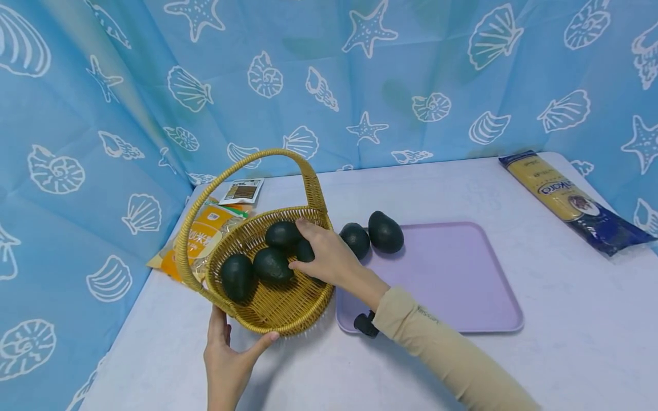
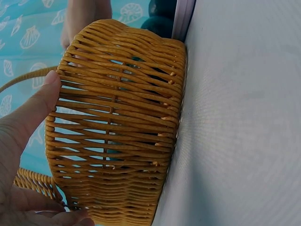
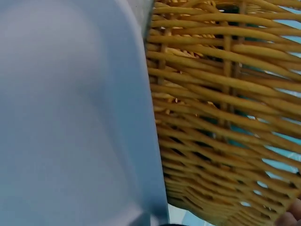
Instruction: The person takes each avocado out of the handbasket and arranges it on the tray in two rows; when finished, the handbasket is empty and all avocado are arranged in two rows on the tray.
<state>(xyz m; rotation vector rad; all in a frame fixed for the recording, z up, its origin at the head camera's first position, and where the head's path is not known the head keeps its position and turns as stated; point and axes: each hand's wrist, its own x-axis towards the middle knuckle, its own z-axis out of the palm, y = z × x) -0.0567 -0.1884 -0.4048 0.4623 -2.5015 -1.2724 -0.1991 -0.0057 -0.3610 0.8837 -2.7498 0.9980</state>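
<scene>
— How far along am I?
— Partway, I'd judge: four avocados (image 1: 272, 265) inside your basket (image 1: 298, 326), two outside, by the tray (image 1: 442, 279), ten o'clock corner.
— Hold?
— Left grip (image 1: 228, 357) clamped on basket, seven o'clock. Right grip (image 1: 329, 254), two o'clock, straddling an avocado; clamped or apart, can't tell, partly hidden.

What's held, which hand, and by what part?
Left hand holds the wicker basket by its near rim, close to the handle. Right hand is over the avocados inside; can't tell whether it grips one.
</scene>
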